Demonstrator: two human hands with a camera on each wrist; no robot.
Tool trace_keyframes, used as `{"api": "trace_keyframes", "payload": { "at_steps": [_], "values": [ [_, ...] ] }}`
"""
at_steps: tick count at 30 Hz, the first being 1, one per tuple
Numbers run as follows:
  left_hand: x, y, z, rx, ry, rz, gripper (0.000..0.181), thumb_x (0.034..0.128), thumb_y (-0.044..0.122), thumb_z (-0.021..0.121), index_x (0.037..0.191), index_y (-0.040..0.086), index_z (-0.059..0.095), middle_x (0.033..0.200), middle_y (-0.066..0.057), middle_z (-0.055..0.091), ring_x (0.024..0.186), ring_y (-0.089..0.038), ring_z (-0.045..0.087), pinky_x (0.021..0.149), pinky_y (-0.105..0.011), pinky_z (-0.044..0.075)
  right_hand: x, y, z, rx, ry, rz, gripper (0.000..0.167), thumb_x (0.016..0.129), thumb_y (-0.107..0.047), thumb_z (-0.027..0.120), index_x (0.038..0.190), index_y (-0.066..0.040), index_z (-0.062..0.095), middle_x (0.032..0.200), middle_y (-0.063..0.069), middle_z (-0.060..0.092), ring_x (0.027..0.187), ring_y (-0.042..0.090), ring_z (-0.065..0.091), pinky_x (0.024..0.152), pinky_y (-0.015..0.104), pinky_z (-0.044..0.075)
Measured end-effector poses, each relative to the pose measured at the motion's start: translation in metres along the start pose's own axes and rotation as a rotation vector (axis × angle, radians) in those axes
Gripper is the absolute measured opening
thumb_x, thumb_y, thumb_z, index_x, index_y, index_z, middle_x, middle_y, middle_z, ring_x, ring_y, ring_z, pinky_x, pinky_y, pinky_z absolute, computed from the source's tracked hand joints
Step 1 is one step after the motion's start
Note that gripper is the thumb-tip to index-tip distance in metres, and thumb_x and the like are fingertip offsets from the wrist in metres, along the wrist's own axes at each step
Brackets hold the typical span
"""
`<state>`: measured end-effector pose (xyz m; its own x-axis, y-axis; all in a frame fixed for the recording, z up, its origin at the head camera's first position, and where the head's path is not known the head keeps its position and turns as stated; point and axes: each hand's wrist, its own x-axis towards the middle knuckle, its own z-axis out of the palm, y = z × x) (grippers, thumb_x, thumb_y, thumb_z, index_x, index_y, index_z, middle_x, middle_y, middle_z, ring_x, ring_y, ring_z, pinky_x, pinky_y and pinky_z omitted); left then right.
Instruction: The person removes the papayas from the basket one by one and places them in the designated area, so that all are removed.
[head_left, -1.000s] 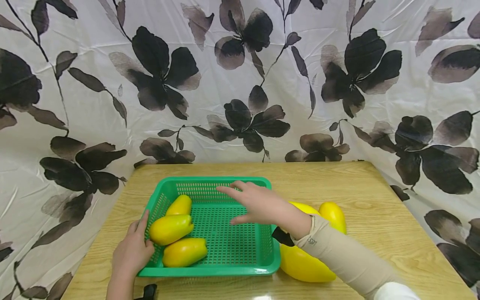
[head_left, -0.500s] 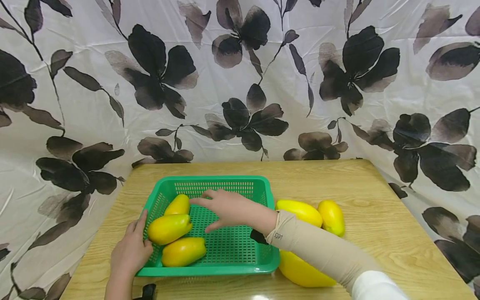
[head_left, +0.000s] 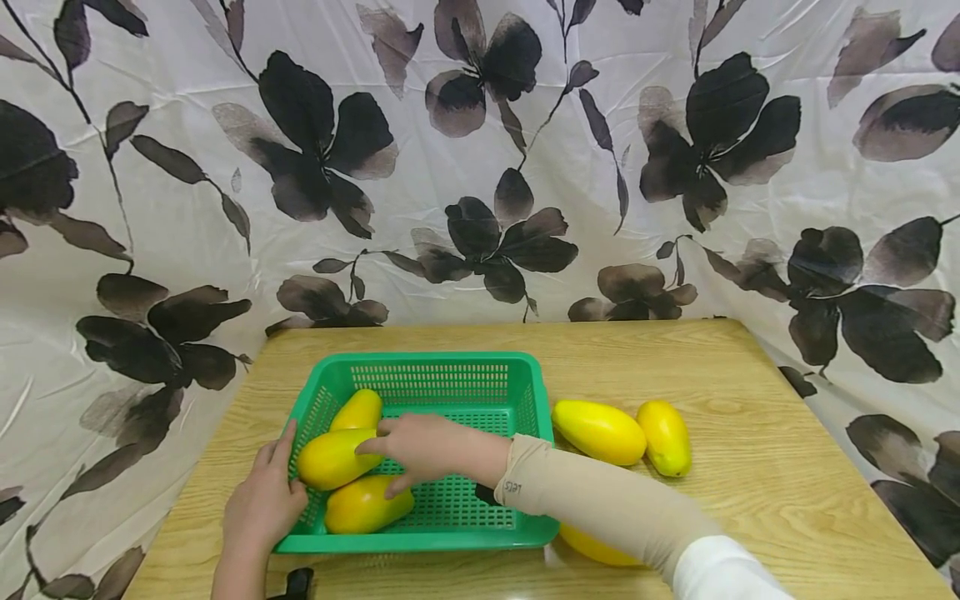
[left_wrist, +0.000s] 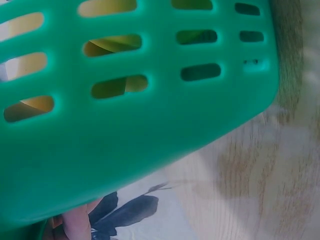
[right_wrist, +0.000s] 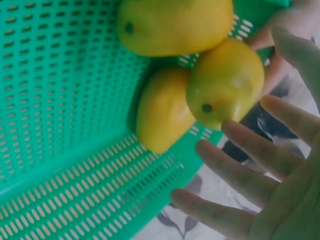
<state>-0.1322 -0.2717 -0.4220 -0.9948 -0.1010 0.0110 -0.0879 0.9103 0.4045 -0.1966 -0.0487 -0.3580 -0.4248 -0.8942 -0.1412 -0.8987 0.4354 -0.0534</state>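
A green plastic basket (head_left: 435, 543) with slotted walls stands on the table, with three yellow fruits that look like papayas grouped at its left side. My left hand (head_left: 262, 504) grips the basket's left rim; in the left wrist view the basket wall (left_wrist: 150, 135) hides most of it. My right hand (head_left: 431, 450) is over the middle papaya (head_left: 333, 460), fingers spread and holding nothing. Behind it lies the back papaya (head_left: 358, 411), and in front the front papaya (head_left: 363, 507). In the right wrist view the spread fingers (right_wrist: 237, 172) come close to one papaya (right_wrist: 225, 82); contact is unclear.
To the basket's right, two papayas lie side by side, a larger one (head_left: 600, 431) and a smaller one (head_left: 664, 437). Another yellow fruit (head_left: 596, 546) is partly hidden under my right forearm. A flower-printed cloth (head_left: 480, 167) hangs behind the wooden table (head_left: 780, 483).
My right hand has moved left across the basket and lower, from above its right half to over the papayas. The left hand stays on the rim, and the fruits have not visibly moved.
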Motion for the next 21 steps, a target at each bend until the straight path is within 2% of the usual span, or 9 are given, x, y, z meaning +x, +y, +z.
{"api": "trace_keyframes", "payload": {
  "at_steps": [3,9,14,18,21],
  "values": [
    [-0.001,0.0,0.0,0.003,0.0,-0.003,0.08,0.077,0.002,0.049,0.147,0.005,0.011,0.131,-0.031,0.032,0.055,-0.021,0.046,0.046,-0.031,0.036,0.003,-0.002,0.004,-0.028,-0.004,-0.009,0.066,0.077,-0.048,0.066,0.135,-0.025,0.046,0.121,0.0,0.052,0.089,0.009,0.054,0.07,0.019,0.047],
    [0.0,-0.001,0.0,-0.007,-0.022,-0.013,0.081,0.0778,0.002,0.048,0.147,0.007,0.008,0.133,-0.031,0.03,0.052,-0.02,0.044,0.045,-0.031,0.034,0.005,-0.003,0.012,-0.033,-0.029,-0.023,0.063,0.077,-0.046,0.067,0.132,-0.025,0.048,0.116,-0.002,0.053,0.089,0.008,0.054,0.074,0.018,0.045],
    [0.001,-0.001,-0.001,0.0,-0.013,-0.009,0.08,0.078,0.002,0.049,0.147,0.006,0.009,0.132,-0.031,0.031,0.054,-0.02,0.045,0.046,-0.031,0.035,0.009,-0.005,0.018,-0.043,-0.045,-0.031,0.063,0.076,-0.046,0.068,0.132,-0.027,0.048,0.106,-0.002,0.055,0.081,0.006,0.052,0.064,0.017,0.044],
    [0.001,0.0,-0.001,-0.004,-0.018,-0.012,0.08,0.0786,0.003,0.049,0.147,0.006,0.009,0.131,-0.031,0.031,0.055,-0.021,0.046,0.046,-0.031,0.035,0.012,-0.006,0.022,-0.023,-0.065,-0.031,0.065,0.075,-0.046,0.069,0.133,-0.028,0.046,0.104,-0.002,0.056,0.082,0.006,0.053,0.062,0.018,0.044],
    [0.001,0.0,-0.001,-0.006,-0.019,-0.012,0.079,0.0786,0.003,0.048,0.147,0.006,0.009,0.131,-0.031,0.031,0.055,-0.021,0.046,0.046,-0.031,0.036,0.016,-0.005,0.025,0.005,-0.09,-0.032,0.069,0.075,-0.047,0.069,0.136,-0.028,0.043,0.108,-0.002,0.056,0.086,0.006,0.053,0.065,0.019,0.045]
  ]
}}
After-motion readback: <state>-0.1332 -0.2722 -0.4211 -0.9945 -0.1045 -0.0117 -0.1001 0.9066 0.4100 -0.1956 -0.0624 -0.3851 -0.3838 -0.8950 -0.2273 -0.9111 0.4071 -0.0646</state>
